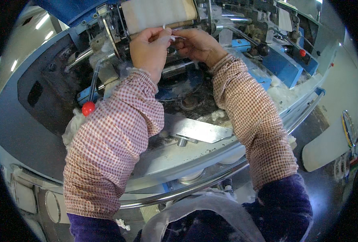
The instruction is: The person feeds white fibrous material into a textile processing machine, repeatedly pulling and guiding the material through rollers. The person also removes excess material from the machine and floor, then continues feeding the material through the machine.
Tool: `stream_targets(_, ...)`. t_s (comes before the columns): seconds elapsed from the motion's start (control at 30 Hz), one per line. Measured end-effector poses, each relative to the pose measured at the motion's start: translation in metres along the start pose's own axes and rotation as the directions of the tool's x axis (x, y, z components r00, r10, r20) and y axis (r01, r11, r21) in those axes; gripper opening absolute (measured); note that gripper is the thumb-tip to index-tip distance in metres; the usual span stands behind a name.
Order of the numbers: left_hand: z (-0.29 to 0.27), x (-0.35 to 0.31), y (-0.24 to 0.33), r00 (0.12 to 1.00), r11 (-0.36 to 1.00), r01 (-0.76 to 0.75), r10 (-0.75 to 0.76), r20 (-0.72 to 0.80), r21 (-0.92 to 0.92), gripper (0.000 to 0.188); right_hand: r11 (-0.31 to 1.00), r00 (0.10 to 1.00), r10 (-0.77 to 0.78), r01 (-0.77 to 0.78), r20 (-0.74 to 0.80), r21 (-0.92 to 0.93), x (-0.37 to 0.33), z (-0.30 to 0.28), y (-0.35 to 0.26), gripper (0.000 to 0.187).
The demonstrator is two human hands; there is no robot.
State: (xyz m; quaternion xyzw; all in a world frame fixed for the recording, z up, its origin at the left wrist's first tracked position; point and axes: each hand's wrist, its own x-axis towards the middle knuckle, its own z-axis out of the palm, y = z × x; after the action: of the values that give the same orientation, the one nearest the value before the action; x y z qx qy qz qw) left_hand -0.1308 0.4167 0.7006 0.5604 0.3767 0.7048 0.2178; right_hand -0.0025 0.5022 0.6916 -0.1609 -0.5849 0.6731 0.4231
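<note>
Both arms in checked sleeve covers reach into a blue-grey fibre-processing machine. My left hand and my right hand meet just below a wide cream-and-white roller. A small wisp of white fibre lies between them. The left thumb and forefinger pinch one side of it, with a thin tuft sticking up above the fingertips. On the other side, the curled fingers of the right hand close on the wisp; some of those fingertips are hidden.
A lever with a red knob stands left of my left forearm. Right of my hands are a black knob and blue blocks. Below lies a flat metal plate; a curved chrome rail runs along the front. Loose fluff clings around.
</note>
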Motion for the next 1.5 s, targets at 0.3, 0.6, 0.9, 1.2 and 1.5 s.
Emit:
stream_targets(0.3,-0.002,-0.006,0.004,0.949,0.941,0.288,-0.305,-0.080,-0.180,0.016,0.975,0.985,-0.100,0.124,-0.138,0.184,0.000,0.000,0.000,0.014)
stream_targets(0.6,-0.023,0.001,0.002,0.901,0.912,0.372,-0.400,-0.169,-0.176,0.013,0.959,0.931,-0.241,0.273,-0.274,0.082,0.001,-0.001,0.003,0.015)
stream_targets(0.9,-0.044,-0.054,0.051,0.992,0.991,0.123,-0.124,-0.018,-0.045,0.018,0.941,0.878,-0.330,0.336,-0.347,-0.046,0.004,-0.005,0.006,0.015)
stream_targets(1.2,-0.054,-0.093,0.061,0.326,0.459,-0.693,-0.489,0.809,0.557,0.041,0.922,0.860,-0.350,0.386,-0.371,0.026,0.033,-0.017,0.010,0.010)
stream_targets(1.5,-0.033,-0.044,0.071,0.419,0.462,-0.611,-0.500,0.758,0.643,0.030,0.934,0.876,-0.357,0.344,-0.326,-0.098,-0.002,-0.005,-0.004,0.010)
